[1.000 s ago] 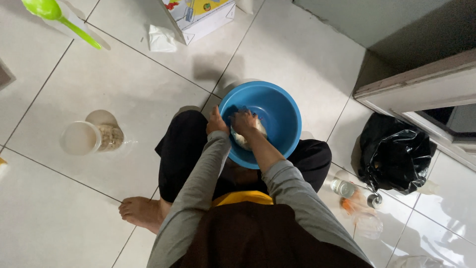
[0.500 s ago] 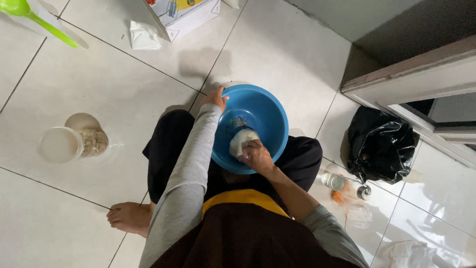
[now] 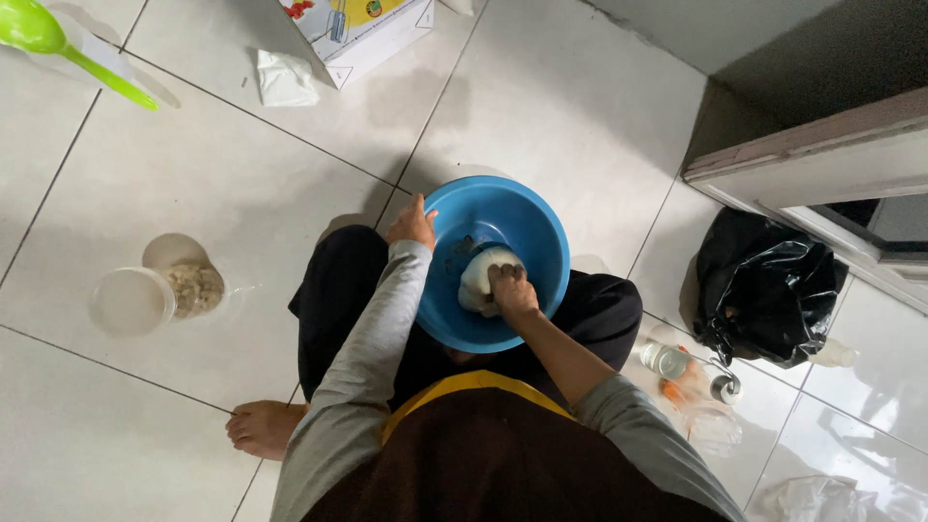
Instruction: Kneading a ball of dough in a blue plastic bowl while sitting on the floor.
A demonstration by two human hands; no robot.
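A pale lump of dough (image 3: 480, 275) sits in the bottom of a blue plastic bowl (image 3: 522, 208), which rests in the lap of a person seated on the white tiled floor (image 3: 242, 184), near the middle of the view. The right hand (image 3: 510, 290) presses down on the dough from its 5 o'clock side, fingers curled in a closed grip around the lump. The left hand (image 3: 414, 224) clasps the bowl's rim at 9 o'clock, fingers closed over the edge. At 9 o'clock from the bowl, well apart, a clear jar (image 3: 193, 287) holding a beige grainy filling lies beside its round lid (image 3: 132, 302). At 11 o'clock lie a crumpled white tissue (image 3: 285, 77) and a cardboard box (image 3: 358, 29), with a green spoon (image 3: 68, 48) further out. At 3 o'clock sits a black plastic bag (image 3: 764, 290), with small bottles (image 3: 667, 360) just below it.
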